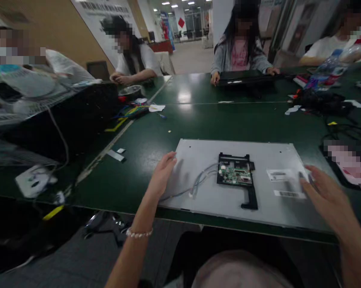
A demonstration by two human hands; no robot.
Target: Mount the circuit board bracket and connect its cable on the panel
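Observation:
A flat, light-grey display panel (276,156) lies back side up at the near edge of the green table. A black plastic bracket (251,198) with a green circuit board (236,175) sits on its middle. Grey cables (200,180) run from the board across the panel to the left. White labels (278,175) show on the right part. My left hand (164,174) grips the panel's left edge, a beaded bracelet on its wrist. At the right edge my right hand (326,196) holds the panel, thumb on top; its lower fingers are hidden.
Across the table (156,140) a person handles a dark flat screen (243,77). Other people sit at left and far right. A phone (348,162), black cables (321,102) and a plastic bottle (326,72) lie or stand on the right. Silver strips (116,155) lie on the left.

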